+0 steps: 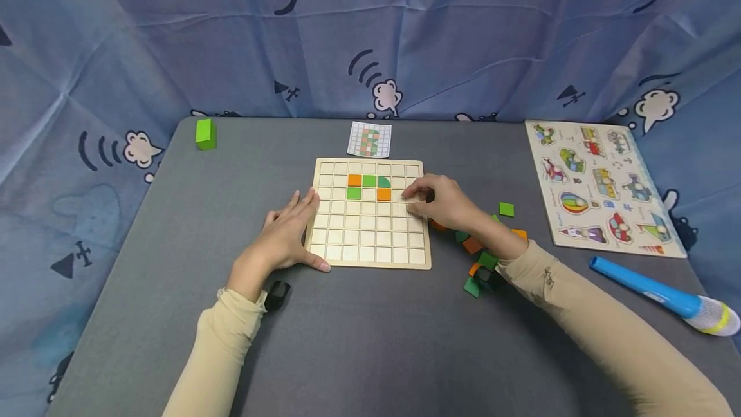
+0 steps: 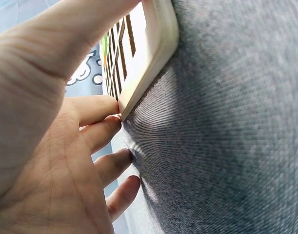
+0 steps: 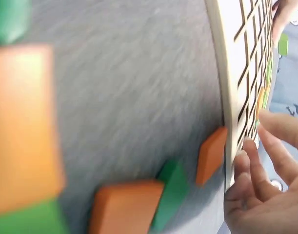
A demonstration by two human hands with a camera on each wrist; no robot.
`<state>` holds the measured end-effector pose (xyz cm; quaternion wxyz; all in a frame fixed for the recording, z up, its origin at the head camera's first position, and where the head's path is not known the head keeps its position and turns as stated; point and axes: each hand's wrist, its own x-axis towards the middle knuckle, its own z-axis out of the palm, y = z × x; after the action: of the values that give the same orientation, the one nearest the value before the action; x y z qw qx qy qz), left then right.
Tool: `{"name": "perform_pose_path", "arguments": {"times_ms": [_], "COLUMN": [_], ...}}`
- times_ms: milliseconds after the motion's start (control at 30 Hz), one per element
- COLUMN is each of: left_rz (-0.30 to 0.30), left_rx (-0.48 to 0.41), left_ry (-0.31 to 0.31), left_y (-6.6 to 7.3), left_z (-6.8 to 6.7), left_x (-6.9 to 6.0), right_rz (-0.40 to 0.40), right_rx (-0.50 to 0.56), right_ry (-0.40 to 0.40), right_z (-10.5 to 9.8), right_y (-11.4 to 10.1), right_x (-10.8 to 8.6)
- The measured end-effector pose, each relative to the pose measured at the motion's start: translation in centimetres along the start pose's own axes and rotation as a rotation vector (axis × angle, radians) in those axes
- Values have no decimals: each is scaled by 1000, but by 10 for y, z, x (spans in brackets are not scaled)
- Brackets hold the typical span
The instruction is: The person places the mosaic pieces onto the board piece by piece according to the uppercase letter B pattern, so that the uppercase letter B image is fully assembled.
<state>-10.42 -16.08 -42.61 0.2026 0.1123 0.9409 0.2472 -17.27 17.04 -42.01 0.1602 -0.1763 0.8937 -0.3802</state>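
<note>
A pale wooden grid board lies flat on the table. Upper cells hold several tiles: an orange square, light green tiles, a dark green round-cornered tile and an orange tile. My left hand steadies the board, its straight fingers along the left edge and its thumb at the front edge. Over the board's right side hovers my right hand, fingers bent and apart; no tile shows between them in the right wrist view. Loose tiles lie below that wrist, partly hidden by it.
A printed pattern card lies behind the board. At the back left stands a green block. A picture puzzle board and a blue microphone-shaped object lie on the right. One green tile sits apart.
</note>
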Motion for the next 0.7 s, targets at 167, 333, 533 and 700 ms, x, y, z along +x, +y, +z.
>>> {"name": "perform_pose_path", "arguments": {"times_ms": [167,333,533,700], "left_rz": [-3,-3,-5,4], "left_rx": [1,6,-1,-1], "left_ry": [4,1,-4,-2], "left_y": [-1,0,0,-1], "left_z": [0,0,1,2], "left_x": [0,-1,0,1], "right_rz": [23,18,33,66], "right_rx": [-12,15,-7,-2], "right_ry": [-59,-112,-143,-176], "right_z": [-14,-22,-32,-44], "right_y": [10,14,16,26], "right_x": [-9,-19,-29,-40]}}
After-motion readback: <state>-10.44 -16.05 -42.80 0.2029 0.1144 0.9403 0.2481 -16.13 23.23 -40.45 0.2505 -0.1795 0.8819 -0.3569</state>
